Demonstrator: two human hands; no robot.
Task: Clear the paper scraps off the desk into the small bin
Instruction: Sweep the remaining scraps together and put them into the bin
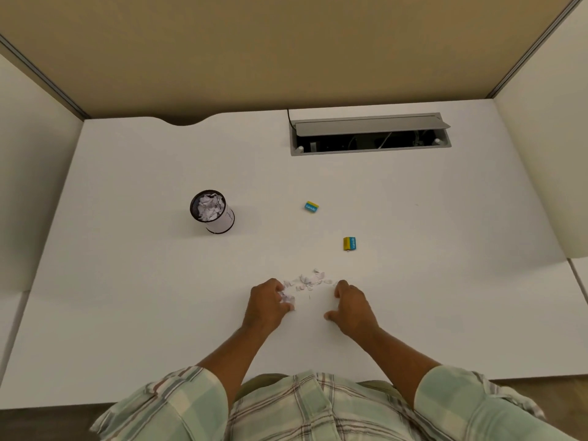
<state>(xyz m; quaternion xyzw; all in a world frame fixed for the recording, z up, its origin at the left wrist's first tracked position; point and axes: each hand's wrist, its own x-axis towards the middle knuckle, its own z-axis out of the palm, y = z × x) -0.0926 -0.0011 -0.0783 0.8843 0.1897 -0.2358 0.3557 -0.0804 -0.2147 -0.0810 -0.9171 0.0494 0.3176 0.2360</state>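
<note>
A small pile of white paper scraps lies on the white desk, just beyond my hands. My left hand rests on the desk to the left of the pile, fingers curled around a clump of scraps. My right hand sits on the right of the pile, fingers bent and apart, fingertips touching the pile's edge, nothing held. The small black mesh bin stands upright at the far left of the desk, filled with crumpled paper.
Two yellow-and-blue erasers lie on the desk, one in the middle, one nearer on the right. An open cable hatch is set into the desk at the back. Partition walls enclose the desk at the back and sides.
</note>
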